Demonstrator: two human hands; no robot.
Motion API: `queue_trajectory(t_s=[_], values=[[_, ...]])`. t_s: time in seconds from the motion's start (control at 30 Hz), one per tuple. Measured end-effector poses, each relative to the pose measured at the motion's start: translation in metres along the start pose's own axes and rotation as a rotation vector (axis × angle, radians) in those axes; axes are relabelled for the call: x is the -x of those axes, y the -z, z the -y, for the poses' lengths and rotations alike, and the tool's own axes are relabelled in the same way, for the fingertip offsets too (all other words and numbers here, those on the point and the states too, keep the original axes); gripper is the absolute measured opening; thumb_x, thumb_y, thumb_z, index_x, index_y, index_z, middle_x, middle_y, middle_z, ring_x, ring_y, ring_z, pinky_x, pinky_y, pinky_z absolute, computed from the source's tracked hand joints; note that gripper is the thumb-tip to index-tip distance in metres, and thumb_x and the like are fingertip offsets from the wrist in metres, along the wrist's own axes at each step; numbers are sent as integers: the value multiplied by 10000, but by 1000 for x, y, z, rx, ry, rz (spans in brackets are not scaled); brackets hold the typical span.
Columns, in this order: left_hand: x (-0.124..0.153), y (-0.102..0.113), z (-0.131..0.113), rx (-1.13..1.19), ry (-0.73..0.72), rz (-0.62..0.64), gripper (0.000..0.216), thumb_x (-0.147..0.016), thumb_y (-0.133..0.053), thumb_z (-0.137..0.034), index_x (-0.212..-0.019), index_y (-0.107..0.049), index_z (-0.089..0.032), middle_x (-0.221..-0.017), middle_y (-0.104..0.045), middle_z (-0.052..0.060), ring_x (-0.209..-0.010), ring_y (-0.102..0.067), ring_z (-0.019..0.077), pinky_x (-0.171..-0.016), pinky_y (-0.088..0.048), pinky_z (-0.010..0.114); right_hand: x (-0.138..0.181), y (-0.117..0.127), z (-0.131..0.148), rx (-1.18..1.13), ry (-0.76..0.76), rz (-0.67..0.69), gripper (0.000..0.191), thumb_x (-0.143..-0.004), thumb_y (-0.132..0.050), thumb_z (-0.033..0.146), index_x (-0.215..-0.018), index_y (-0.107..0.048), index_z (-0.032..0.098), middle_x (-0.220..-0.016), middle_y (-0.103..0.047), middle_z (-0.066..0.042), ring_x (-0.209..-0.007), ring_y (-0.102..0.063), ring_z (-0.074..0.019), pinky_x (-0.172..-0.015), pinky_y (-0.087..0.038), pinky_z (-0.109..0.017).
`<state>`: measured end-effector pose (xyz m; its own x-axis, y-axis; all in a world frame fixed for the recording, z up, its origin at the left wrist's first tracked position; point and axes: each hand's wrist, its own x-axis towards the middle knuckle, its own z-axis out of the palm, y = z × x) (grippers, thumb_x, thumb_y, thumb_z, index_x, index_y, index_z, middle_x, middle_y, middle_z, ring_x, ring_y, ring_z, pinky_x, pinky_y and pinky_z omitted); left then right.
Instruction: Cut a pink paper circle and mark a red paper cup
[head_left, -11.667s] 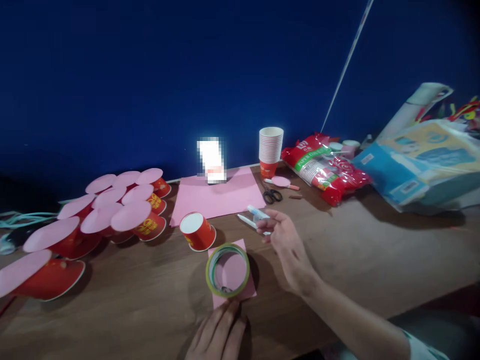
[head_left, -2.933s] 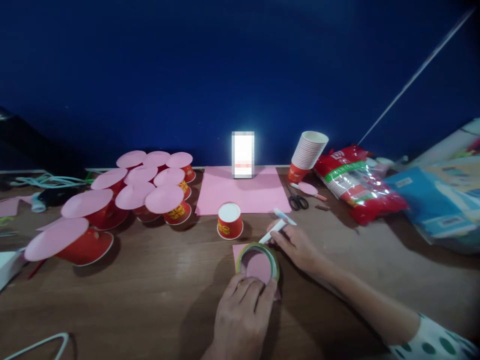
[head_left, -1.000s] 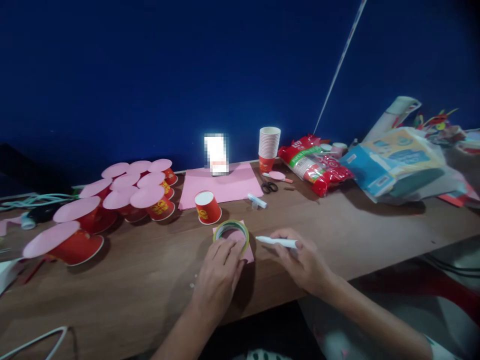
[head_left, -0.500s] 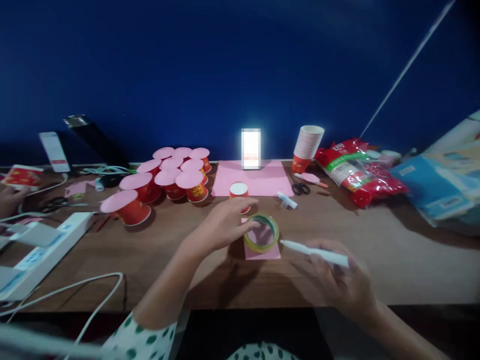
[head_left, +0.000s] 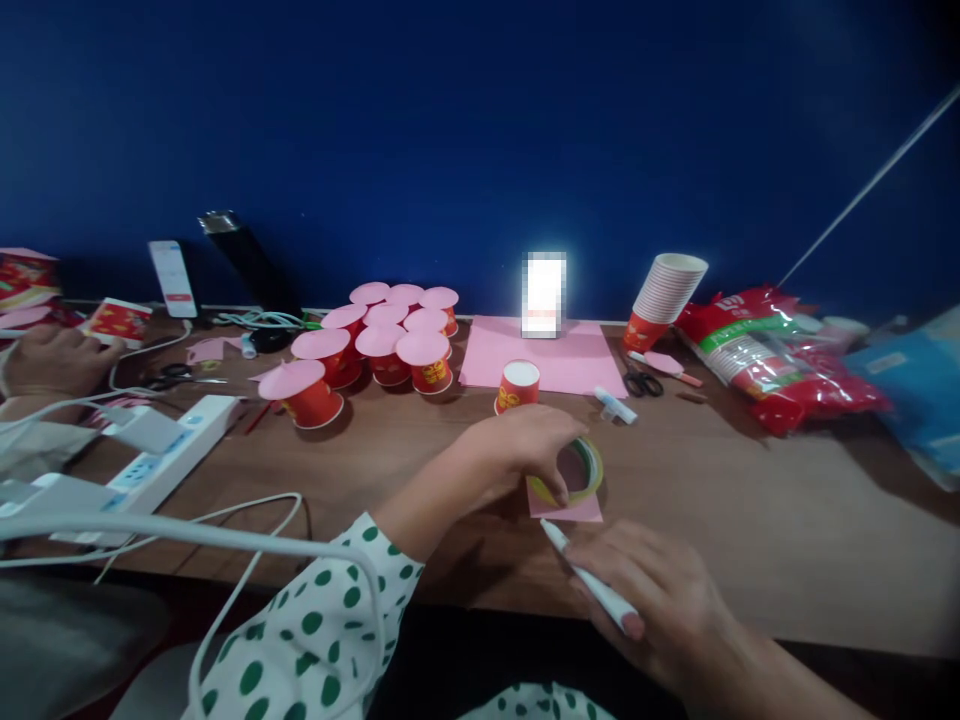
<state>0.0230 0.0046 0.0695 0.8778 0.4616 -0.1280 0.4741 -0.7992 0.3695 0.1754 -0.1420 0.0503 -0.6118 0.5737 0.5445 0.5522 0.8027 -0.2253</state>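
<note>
Tape roll (head_left: 592, 485) partly hidden by fingers (head_left: 555, 482).

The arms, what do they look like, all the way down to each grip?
The left sleeve is white with green dots and stops on the left forearm. The left grip and right grip wear no gloves. No sleeve shows on the right forearm.

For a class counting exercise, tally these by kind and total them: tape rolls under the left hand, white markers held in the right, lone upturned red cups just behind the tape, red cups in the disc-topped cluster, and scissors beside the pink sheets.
Tape roll: 1
Held white marker: 1
Lone upturned red cup: 1
Disc-topped red cups: 10
Pair of scissors: 1
Total: 14
</note>
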Motion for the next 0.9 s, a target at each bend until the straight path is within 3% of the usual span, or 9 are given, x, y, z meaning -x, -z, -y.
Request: queue_trajectory(t_s=[0.2,0.3,0.43,0.53,0.9], values=[[-5,14,-12,-84,-8,81,529,-579,-701,-460,-981,-607,-129,-960,-639,100,-908,-579,243,-755,-426,303,-30,-29,10,341,84,132,294,-891,-403,293,-1006,-602,110,-696,-621,-75,-646,-566,-177,-592,-452,-292],[-5,16,-15,-117,-9,101,481,-596,-686,-466,-916,-626,-112,-908,-649,108,-853,-590,241,-717,-433,304,-39,-52,12,449,43,180,315,-893,-405,322,-885,-634,106,-655,-608,-83,-605,-555,-180,-584,-451,-307],[-6,16,-15,-154,-4,113,466,-582,-710,-433,-920,-637,-120,-902,-659,111,-838,-599,240,-688,-436,290,-43,-74,6,588,16,152,313,-880,-452,306,-996,-621,70,-839,-667,-161,-824,-604,-251,-671,-478,-367],[-6,16,-16,-179,0,119,440,-590,-708,-398,-924,-645,-118,-915,-660,117,-825,-604,237,-666,-441,278,-45,-79,2,630,20,120,285,-879,-456,256,-980,-626,51,-859,-677,-173,-831,-613,-265,-708,-480,-417],[-8,15,-16,-199,2,127,396,-597,-708,-389,-864,-654,-102,-859,-668,128,-779,-617,242,-637,-465,297,-47,-82,0,663,-39,189,233,-860,-461,190,-938,-636,58,-721,-666,-142,-686,-614,-226,-625,-488,-367]])
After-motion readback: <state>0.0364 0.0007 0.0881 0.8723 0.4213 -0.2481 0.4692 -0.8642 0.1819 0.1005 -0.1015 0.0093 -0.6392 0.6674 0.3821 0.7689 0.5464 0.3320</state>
